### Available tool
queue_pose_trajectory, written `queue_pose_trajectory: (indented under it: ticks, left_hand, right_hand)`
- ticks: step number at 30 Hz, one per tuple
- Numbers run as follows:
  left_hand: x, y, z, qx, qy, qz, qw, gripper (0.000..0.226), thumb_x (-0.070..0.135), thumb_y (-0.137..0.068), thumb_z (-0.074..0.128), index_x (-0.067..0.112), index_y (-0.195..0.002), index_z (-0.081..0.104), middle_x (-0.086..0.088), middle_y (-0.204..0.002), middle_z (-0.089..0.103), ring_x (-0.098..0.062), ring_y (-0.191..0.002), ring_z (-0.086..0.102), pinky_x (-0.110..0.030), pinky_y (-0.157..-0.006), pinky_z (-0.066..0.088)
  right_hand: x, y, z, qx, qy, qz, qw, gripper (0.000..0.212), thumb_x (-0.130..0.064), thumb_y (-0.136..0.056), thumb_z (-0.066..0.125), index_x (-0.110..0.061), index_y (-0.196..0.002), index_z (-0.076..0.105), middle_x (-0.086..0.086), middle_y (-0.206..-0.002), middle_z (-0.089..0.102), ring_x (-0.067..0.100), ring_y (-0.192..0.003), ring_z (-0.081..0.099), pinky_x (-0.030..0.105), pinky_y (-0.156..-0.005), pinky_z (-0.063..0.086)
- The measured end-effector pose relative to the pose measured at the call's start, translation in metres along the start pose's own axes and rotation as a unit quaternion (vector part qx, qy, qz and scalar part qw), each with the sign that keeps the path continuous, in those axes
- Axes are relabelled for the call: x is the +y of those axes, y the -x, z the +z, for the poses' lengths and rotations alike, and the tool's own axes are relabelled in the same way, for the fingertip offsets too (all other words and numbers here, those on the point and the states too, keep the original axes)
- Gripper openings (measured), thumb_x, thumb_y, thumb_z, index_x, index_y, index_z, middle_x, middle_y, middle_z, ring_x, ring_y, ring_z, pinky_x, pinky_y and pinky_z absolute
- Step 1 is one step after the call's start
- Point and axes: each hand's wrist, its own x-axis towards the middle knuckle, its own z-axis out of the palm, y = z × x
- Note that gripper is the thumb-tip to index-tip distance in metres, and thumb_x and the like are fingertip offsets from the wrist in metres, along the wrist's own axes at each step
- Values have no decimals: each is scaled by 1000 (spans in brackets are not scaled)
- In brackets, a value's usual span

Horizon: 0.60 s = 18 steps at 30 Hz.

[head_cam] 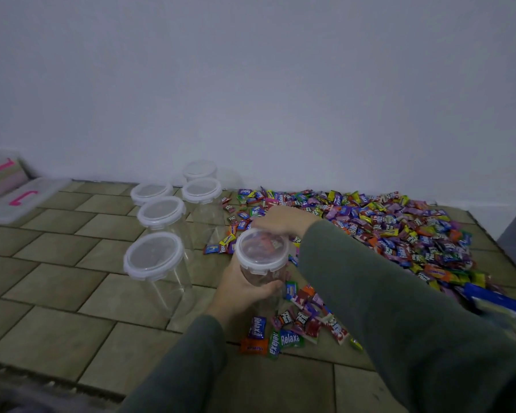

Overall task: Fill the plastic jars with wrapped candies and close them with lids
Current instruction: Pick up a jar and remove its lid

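My left hand (239, 290) grips a clear plastic jar (262, 278) by its side and holds it upright over the tiled floor. A translucent white lid (261, 248) sits on the jar, and red and orange wrapped candies show through it. My right hand (280, 222) reaches over the top, with its fingers curled on the lid's far rim. A broad pile of wrapped candies (399, 234) covers the floor to the right. Loose candies (289, 335) lie just below the held jar.
Several empty lidded jars stand to the left, the nearest one (154, 260) close to my left hand and others behind it (161, 211). A storage box (0, 174) and its flat lid (18, 199) lie at far left. A blue bag (504, 305) is at right. The wall is close behind.
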Motion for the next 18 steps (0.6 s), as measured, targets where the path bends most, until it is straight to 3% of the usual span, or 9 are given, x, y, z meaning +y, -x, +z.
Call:
queue_pose_trajectory:
  ticks: [3,7,11,13,15,18]
  left_hand:
    - [0,-3,-2,-13,-19,4,1000,77,8,-63,89,14,-131,53,6,-119,68,-5,-114,61,-13,-90,45]
    - [-2,-4,-3,-31,-24,-7,999,78,16,-62,90,20,-130,53,7,-119,67,-6,-115,61,-24,-98,47]
    - [-1,-5,-1,-27,-20,-18,999,76,11,-63,90,22,-128,53,9,-116,68,-3,-111,61,-21,-95,46]
    - [-1,-5,-1,-27,-14,-17,999,75,10,-63,89,20,-128,53,8,-115,69,-4,-110,62,-19,-92,47]
    - [-4,-7,-1,-26,-17,-17,999,74,14,-63,89,16,-128,54,5,-114,70,-8,-109,64,-19,-90,50]
    - [-8,-15,3,-8,-68,-31,997,62,23,-66,84,4,-120,59,-1,-111,69,-16,-111,63,-26,-92,50]
  right_hand:
    - [-1,1,2,-43,-6,12,999,46,-42,-102,32,-25,-67,57,-7,-73,58,8,-60,48,23,-57,35]
    - [3,0,2,-63,-30,16,997,45,-42,-101,33,-22,-68,55,-2,-71,55,12,-61,47,27,-60,35]
    - [1,-1,3,10,3,7,1000,43,-39,-100,40,-13,-67,52,1,-69,49,13,-60,43,29,-59,34]
    - [-3,7,6,100,21,-24,994,35,-42,-96,49,-9,-82,54,4,-80,52,16,-70,47,30,-61,34]
    - [-10,28,13,166,27,-78,983,38,-49,-89,57,-14,-105,58,2,-105,54,17,-96,50,32,-79,39]
    - [-24,62,32,167,170,-153,959,55,-47,-82,61,-14,-124,53,5,-120,49,24,-114,47,41,-96,41]
